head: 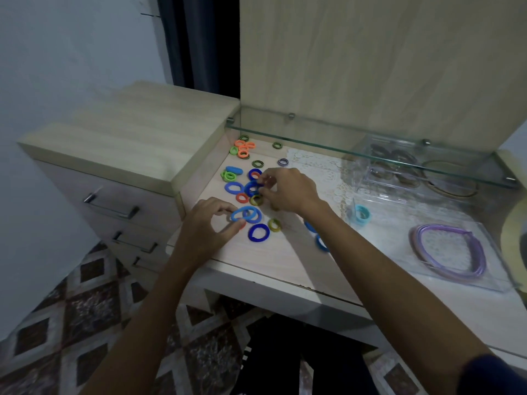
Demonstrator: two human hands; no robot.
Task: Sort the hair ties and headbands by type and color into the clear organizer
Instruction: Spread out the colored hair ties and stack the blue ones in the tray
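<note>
1. Head view, and both hands are in among the loose hair ties on the left end of the dressing table (273, 260).
2. The left hand (205, 223) has its fingers curled, pinching a light blue hair tie (239, 214) between thumb and fingertips, just off the tabletop.
3. That tie overlaps a second blue tie (253, 215) right beside it.
4. The right hand (288, 189) reaches further in, fingers bent, nipping at a dark blue tie (252, 188) in the middle of the pile; the grip itself is blurred, so it looks like a pinch but I can't be certain.
5. Near the hands: a royal blue tie (258, 232), an olive tie (274, 225), a red-orange tie (242, 198).
6. Further back by the drawer unit (114, 155), a cluster of orange ties (243, 148) and green ties (229, 175).
7. The clear organizer (385, 172) sits well to the right under the glass shelf (342, 143), with dark ties in its compartments.
8. A turquoise tie (362, 215) lies just in front of it on the lace mat (319, 169).
9. Purple headbands (450, 252) rest in a clear tray (496, 280) at the near right.
</note>
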